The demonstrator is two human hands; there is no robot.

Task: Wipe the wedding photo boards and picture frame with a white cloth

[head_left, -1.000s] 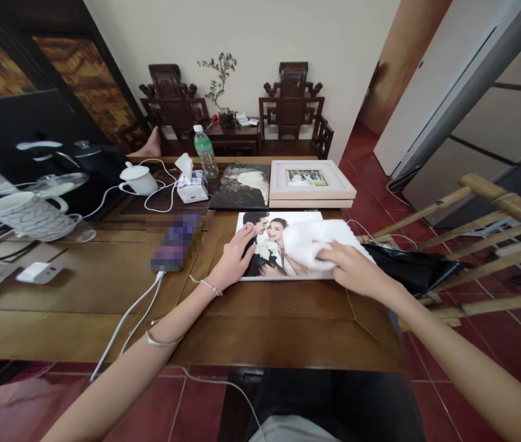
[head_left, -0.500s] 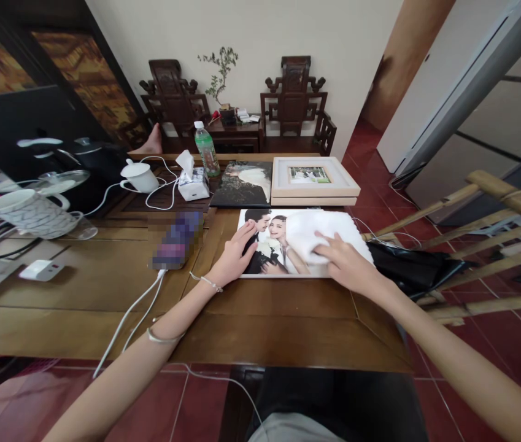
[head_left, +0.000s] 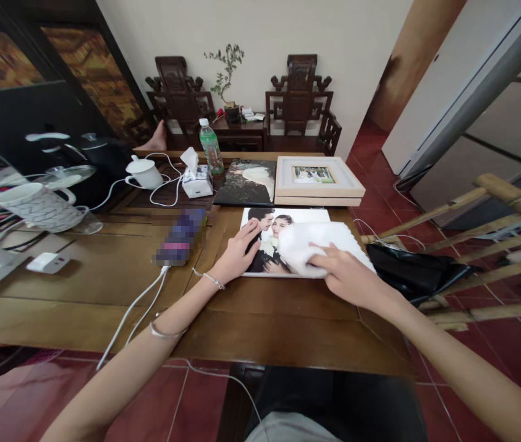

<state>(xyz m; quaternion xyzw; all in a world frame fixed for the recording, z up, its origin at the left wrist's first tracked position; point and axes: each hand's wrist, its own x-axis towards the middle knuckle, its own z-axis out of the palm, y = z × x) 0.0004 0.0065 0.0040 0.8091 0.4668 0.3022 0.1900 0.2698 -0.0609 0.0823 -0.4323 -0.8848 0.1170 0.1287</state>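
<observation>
A photo panel [head_left: 268, 247] printed with a couple lies flat on the wooden table before me. My left hand [head_left: 239, 253] rests on its left edge, fingers stretched out and flat. Over the panel's right part my right hand [head_left: 350, 276] grips a white cloth [head_left: 322, 236] and presses it down. The cloth covers the right portion of the picture and hangs past the panel's right edge. Some of the right hand's fingers are hidden in its folds.
Behind the panel lie a dark photo panel [head_left: 242, 184] and stacked pale wooden frames [head_left: 355, 184]. A tissue box [head_left: 197, 184], a green-labelled bottle [head_left: 211, 147], a white lidded cup [head_left: 145, 174] and a phone [head_left: 181, 236] on a cable stand left. A bamboo chair [head_left: 463, 199] is at the right.
My right hand has slid the cloth down toward the panel's near edge, uncovering the upper right of the panel. My left hand stays in place. The view has shifted slightly.
</observation>
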